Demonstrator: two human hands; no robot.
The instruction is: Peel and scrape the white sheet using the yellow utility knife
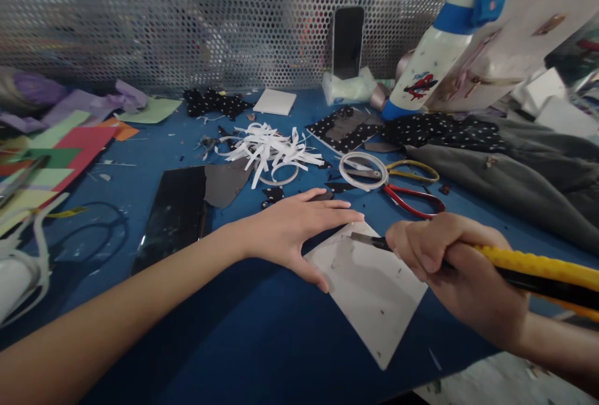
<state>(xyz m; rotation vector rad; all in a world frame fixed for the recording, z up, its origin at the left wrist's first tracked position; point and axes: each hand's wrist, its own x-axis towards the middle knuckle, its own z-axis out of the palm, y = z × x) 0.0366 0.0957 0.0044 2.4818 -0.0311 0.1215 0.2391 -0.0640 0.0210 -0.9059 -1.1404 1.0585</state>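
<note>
My left hand (294, 230) lies flat with fingers stretched out, pressing down the upper left corner of a white card sheet (374, 292) on the blue table (253, 336). My right hand (453, 274) is wrapped round a yellow and black utility knife (538, 271). The knife's blade tip (362, 238) rests on the card's top edge, just right of my left fingertips.
Red-handled scissors (412, 199) and a tape ring (364, 171) lie behind the card. White paper strips (271, 149), a black sheet (175, 211), coloured papers (70, 149), grey and dotted fabric (505, 161), a bottle (435, 62) and a phone (347, 42) crowd the back.
</note>
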